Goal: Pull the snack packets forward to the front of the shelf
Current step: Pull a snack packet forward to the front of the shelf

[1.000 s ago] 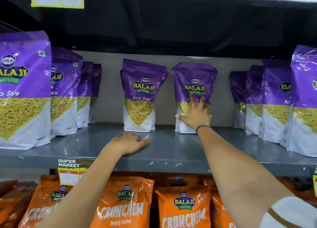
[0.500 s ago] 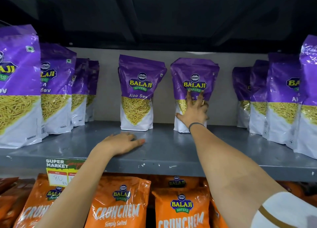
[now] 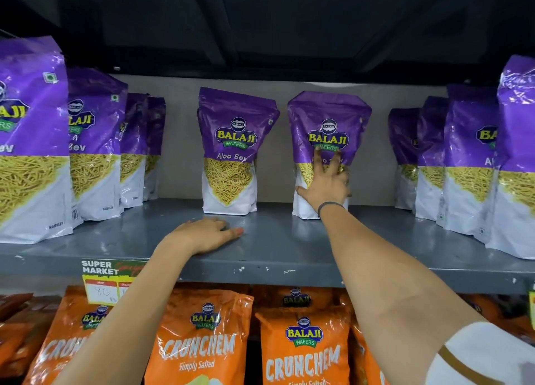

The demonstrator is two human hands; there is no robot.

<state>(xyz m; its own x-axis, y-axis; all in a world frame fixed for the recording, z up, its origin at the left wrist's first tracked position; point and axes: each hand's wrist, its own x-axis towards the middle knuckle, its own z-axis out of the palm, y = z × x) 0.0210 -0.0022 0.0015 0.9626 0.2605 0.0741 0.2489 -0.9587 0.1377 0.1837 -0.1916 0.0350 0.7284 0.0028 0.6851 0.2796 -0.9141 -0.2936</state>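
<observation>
Two purple Aloo Sev packets stand upright at the back of the grey shelf (image 3: 289, 257). My right hand (image 3: 325, 179) is on the front of the right packet (image 3: 328, 118), thumb at its left edge and fingers spread toward its right edge, gripping it across its lower half. The left packet (image 3: 231, 144) stands untouched beside it. My left hand (image 3: 202, 235) lies palm down on the shelf near the front edge, in front of the left packet, holding nothing.
A row of the same purple packets (image 3: 92, 141) runs front to back on the left, another row (image 3: 466, 159) on the right. Orange Crunchem packets (image 3: 199, 347) fill the shelf below. A price tag (image 3: 107, 280) hangs on the shelf edge.
My right hand has slid a little higher on the right packet and spread across it. The packet still stands at the back. My left hand has stayed flat on the shelf.
</observation>
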